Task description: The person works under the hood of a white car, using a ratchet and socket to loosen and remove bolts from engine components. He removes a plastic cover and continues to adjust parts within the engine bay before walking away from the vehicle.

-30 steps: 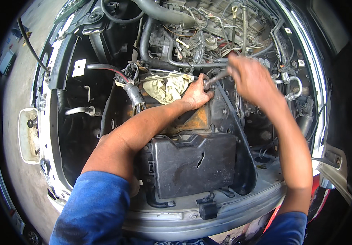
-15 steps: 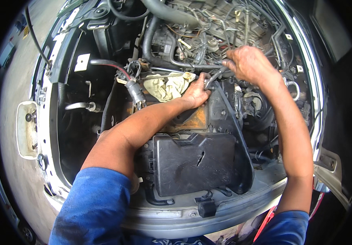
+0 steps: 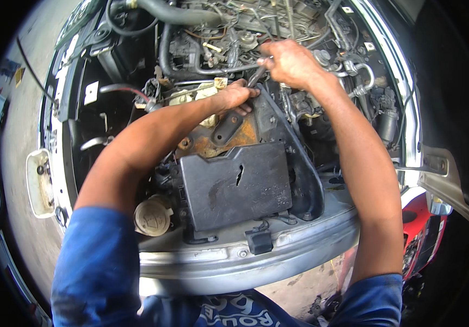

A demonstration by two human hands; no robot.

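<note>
My right hand is closed round the upper end of a grey metal wrench, above the engine bay. At the wrench's lower end, the fingers of my left hand are bent against the metal, by the top of a black upright panel. A cream rag lies partly hidden under my left wrist. Below that hand is a rusty metal tray with a dark slotted bracket on it. What the wrench sits on is hidden by my fingers.
A black plastic cover with a jagged slit lies nearer me, beside a round beige cap. Hoses and a thick grey pipe cross the engine at the back. The car's front edge runs below my arms.
The view has shifted, so the engine bay appears farther up and left. Both hands stay at the wrench, which now looks steeper. More of the rusty tray and bracket shows.
</note>
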